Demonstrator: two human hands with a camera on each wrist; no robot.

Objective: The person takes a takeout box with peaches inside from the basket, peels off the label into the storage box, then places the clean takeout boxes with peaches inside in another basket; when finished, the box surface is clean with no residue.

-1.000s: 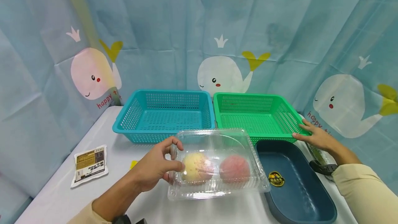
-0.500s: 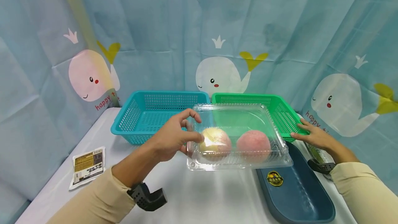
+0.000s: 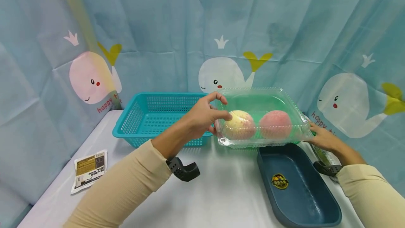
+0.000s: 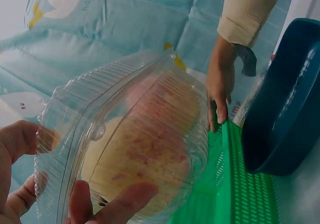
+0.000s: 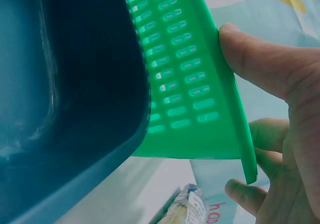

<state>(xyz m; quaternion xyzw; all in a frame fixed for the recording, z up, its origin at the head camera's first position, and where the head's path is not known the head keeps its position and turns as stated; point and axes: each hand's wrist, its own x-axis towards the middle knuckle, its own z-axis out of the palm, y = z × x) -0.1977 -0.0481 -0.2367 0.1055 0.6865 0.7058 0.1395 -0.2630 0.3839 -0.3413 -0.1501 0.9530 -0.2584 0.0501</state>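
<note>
My left hand [image 3: 205, 113] grips the left side of a clear plastic clamshell container [image 3: 262, 97], thumb on the near side. Inside lie two round fruits, a yellow-pink one [image 3: 239, 125] and a pink one [image 3: 276, 124]. In the head view the container is over the green basket [image 5: 185, 104] and covers most of it; whether it touches the basket I cannot tell. At the basket's right front corner my right hand [image 3: 322, 137] holds the rim. In the right wrist view its thumb [image 5: 265, 59] lies against the rim, with fingers behind the corner.
A blue basket [image 3: 129, 119] stands left of the green one. Close in front of the green basket is a dark blue tub [image 3: 300, 185]. A flat printed packet [image 3: 89, 170] lies far left. A wrapped item [image 5: 185, 206] lies beside the right wrist.
The left hand has carried the clamshell container forward and to the right, from above the table's middle to over the green basket. The right hand has stayed at the basket's corner.
</note>
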